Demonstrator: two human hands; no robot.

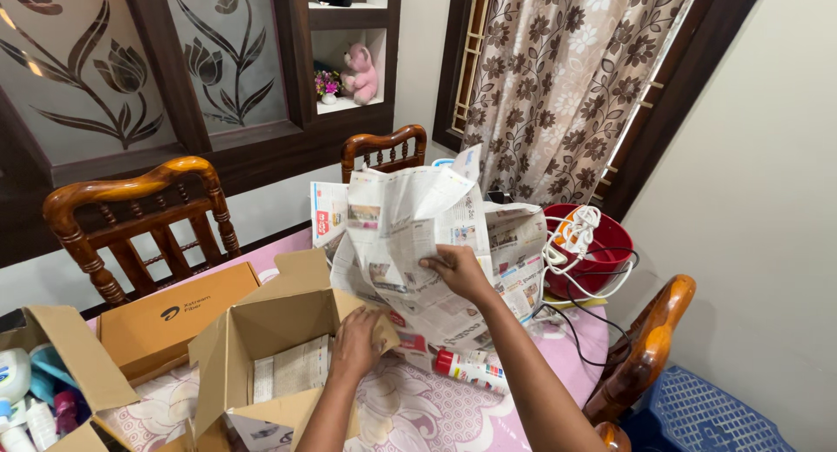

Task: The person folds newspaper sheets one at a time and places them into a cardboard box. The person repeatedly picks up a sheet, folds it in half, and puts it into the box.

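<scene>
My right hand (459, 272) grips a crumpled sheet of newspaper (410, 221) and holds it up over the table. My left hand (356, 343) rests on the right flap of an open cardboard box (261, 330), fingers curled against the edge. A flat piece of newspaper lies inside that box. More newspaper sheets (510, 260) are spread beneath and behind the raised sheet. A small white bottle with a red cap (471, 369) lies on the floral tablecloth just below my right forearm.
A closed brown box (170, 317) sits behind the open one. Another open box (52, 373) at the left holds several bottles. A red bowl (602, 260) with a white cable stands at the right. Wooden chairs (139, 217) ring the table; a blue basket (724, 413) sits on the floor.
</scene>
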